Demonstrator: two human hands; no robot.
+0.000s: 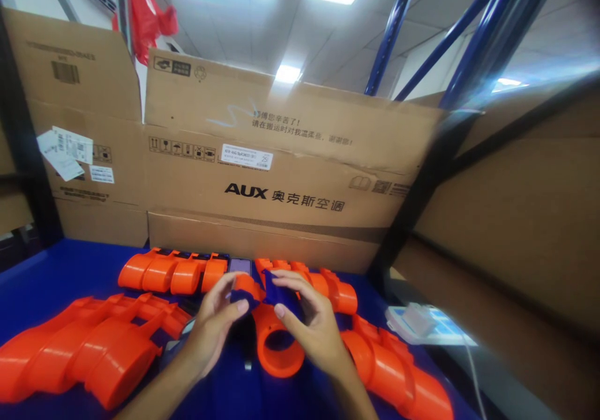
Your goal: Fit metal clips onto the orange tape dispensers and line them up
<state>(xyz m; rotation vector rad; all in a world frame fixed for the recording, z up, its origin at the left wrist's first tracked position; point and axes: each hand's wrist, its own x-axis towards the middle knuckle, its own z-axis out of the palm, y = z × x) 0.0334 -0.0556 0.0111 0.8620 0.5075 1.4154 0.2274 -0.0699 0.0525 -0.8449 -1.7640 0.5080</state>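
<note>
My left hand point(213, 326) and my right hand point(312, 329) meet over the blue table point(51, 276), both closed on an orange plastic part with a ring-shaped end point(276, 348). A small dark blue piece point(276, 290) sits between my fingertips on top of that part. My right fingers pinch the blue piece; my left thumb and fingers press on the orange part's upper end.
Rows of orange plastic shells lie around: a large stack at the left point(84, 345), a row behind point(173, 271), more at the right point(398, 370). Tall cardboard boxes point(281, 176) wall the table's back. A white charger with cable point(417, 321) lies at right.
</note>
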